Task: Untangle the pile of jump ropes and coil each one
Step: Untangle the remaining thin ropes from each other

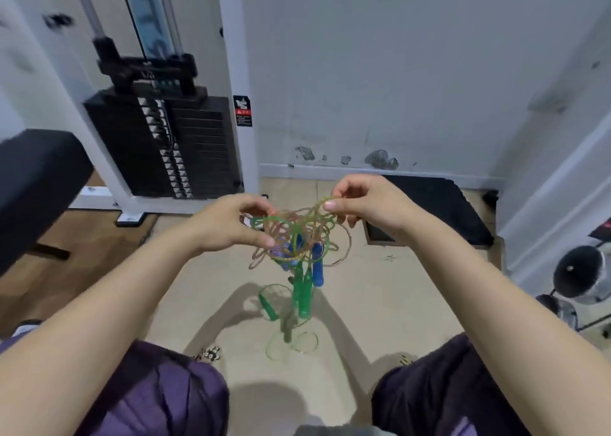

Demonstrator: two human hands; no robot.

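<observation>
1. While you sit with both knees apart over the beige tiled floor (363,303), the black weight stack (185,144) of a white-framed gym machine stands ahead on your left, against the white wall (396,71).
2. Beside your left arm lies a black padded bench (36,184); a black mat (443,210) lies on the floor past your right hand.
3. Your tangle of jump ropes (297,233) hangs in the air between your hands, above the floor and between your knees: loops of green, pinkish and yellow-green cord knotted together.
4. Your left hand (228,224) has its fingers curled on the tangle's left side, thumb and fingertips pinching cord.
5. Your right hand (367,204) pinches a yellow-green loop at the tangle's upper right.
6. Green handles (302,293) and a blue handle (318,267) dangle beneath the knot.
7. Another green rope (284,336) lies on the floor just below, loosely looped.
</observation>
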